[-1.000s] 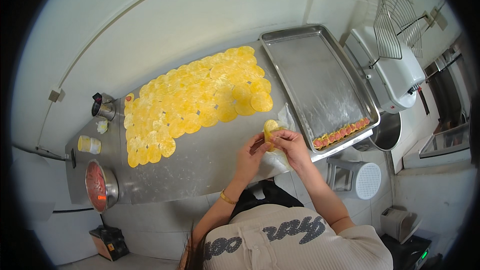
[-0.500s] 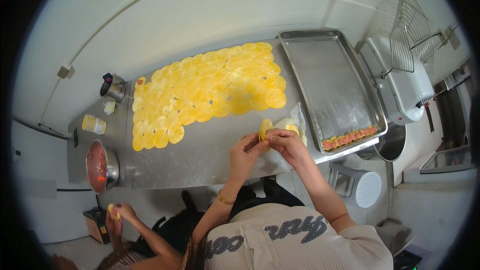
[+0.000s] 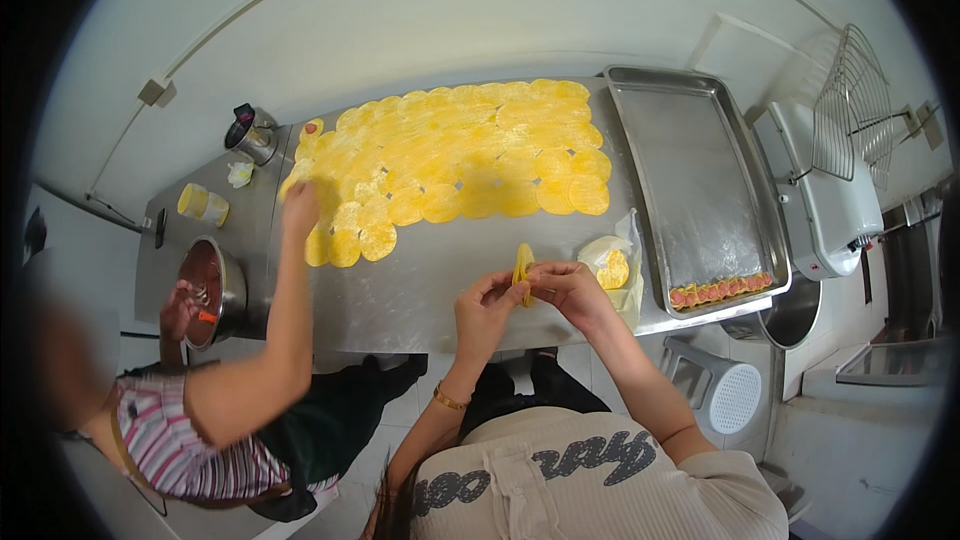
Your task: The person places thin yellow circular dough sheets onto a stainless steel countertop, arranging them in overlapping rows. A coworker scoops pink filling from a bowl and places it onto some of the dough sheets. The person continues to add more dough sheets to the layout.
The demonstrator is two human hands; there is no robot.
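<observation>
A small stack of thin round yellow wrappers [image 3: 522, 264] stands on edge between my hands, above the near side of the steel table [image 3: 420, 290]. My left hand [image 3: 487, 308] is closed around its lower edge. My right hand [image 3: 568, 290] pinches the stack's right side with fingertips. To the right lies an opened white wrapping [image 3: 600, 250] with more yellow wrappers [image 3: 612, 270] in it. Overlapping yellow rounds [image 3: 450, 150] cover the back of the table in a wide sheet. A single filled wrapper [image 3: 312, 128] with a pinkish-red centre sits at that sheet's far left corner.
At right, a metal tray [image 3: 690, 180] carries a row of filled dumplings [image 3: 722, 290]. A co-worker [image 3: 200, 430] stands left, one hand [image 3: 299, 208] over the sheet, the other at a bowl of red filling [image 3: 232, 285]. A plastic stool [image 3: 728, 395] and white machine [image 3: 825, 205] are at right.
The co-worker has leaned in from the lower left, reaching one hand to the wrappers and the other to the bowl. My view has shifted left; my hands still hold the stack, now more edge-on.
</observation>
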